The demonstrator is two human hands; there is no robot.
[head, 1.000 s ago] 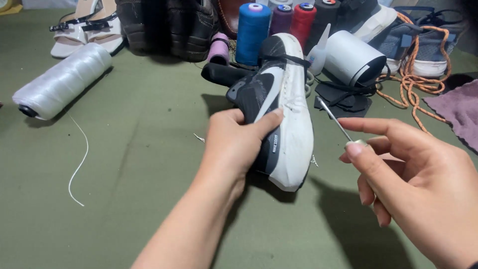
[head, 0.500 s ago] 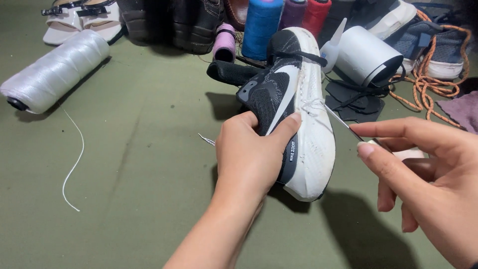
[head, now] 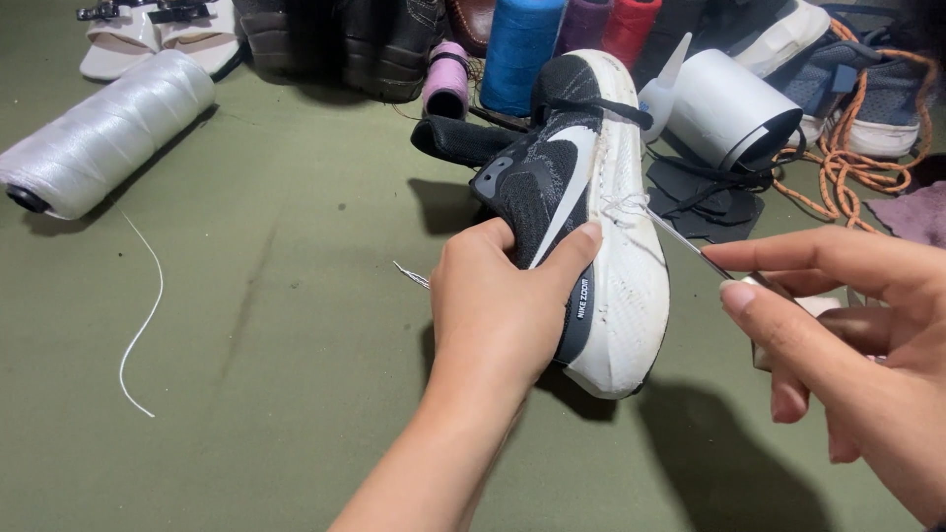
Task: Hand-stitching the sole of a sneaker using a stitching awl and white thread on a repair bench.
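We look down on a green work surface (head: 246, 296) that fills most of the view. Along its far edge sits a row of shoes and sandals (head: 325, 39), with upright spools of blue (head: 517, 49), purple and red thread among them. At far left lies a large spool of white thread (head: 103, 133), its loose end curling across the cloth. At upper right a grey roll (head: 734, 108) lies on its side beside orange laces (head: 847, 167).

In the centre, our left hand (head: 503, 315) grips a black and white sneaker (head: 591, 217), thumb pressed on its side, holding it tilted above the surface with the white sole turned toward the right. Our right hand (head: 857, 325) pinches a thin metal awl (head: 680, 238) between thumb and forefinger; its tip touches the sole's edge, where white thread (head: 621, 205) is frayed. A small needle (head: 412, 276) lies on the cloth just left of the left hand.
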